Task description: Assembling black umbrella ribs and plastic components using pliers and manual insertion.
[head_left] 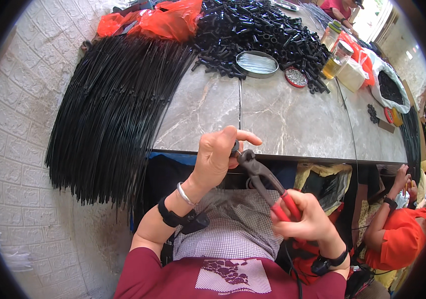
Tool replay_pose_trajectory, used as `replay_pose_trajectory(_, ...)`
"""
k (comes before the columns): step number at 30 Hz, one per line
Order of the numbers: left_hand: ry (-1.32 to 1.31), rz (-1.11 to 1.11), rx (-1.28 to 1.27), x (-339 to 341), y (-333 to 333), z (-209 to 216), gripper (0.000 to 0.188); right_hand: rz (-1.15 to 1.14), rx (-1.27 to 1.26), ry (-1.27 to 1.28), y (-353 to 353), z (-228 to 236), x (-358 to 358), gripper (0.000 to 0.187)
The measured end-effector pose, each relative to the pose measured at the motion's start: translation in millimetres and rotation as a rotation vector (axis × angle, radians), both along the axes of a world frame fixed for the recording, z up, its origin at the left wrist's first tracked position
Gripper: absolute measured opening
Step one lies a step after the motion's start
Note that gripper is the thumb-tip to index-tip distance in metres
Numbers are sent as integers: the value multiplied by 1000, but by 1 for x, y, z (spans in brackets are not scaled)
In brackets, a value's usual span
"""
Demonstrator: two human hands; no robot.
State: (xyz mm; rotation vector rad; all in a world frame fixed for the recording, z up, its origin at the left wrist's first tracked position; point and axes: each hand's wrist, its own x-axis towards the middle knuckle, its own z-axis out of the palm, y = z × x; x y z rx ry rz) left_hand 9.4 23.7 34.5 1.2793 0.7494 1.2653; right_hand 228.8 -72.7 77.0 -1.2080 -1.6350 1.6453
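My right hand (305, 219) is wrapped round the red handles of a pair of end-cutting pincers (261, 177). The dark jaws point up and left, close to the fingers of my left hand (216, 149). Pinched in that left hand is a small black piece (235, 147), its end touching or nearly touching the jaws; the fingers hide most of it. Both hands are raised just at the near edge of the grey marbled table (203, 112). Farther off lies a large heap of short black tubular pieces (253, 30).
A thick bundle of thin black rods (108, 109) hangs over the table's left end. Beyond are a tin of fine silvery pins (257, 64), a red lid of small metal bits (295, 77), and a jar of yellow liquid (336, 62). A co-worker in orange (397, 236) sits at right.
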Motion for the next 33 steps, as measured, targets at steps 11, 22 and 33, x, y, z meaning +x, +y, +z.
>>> replay_pose_trajectory(11, 34, -28, -7, -3, 1, 3, 68, 78, 355, -395, -2, 9, 0, 42)
replay_pose_trajectory(22, -38, -24, -3, 1, -1, 1, 66, 101, -627, 536, 0, 5, 2, 20)
replay_pose_trajectory(33, 11, 40, -82, 3, -7, 13, 64, -183, 732, -617, -10, -22, -13, 47)
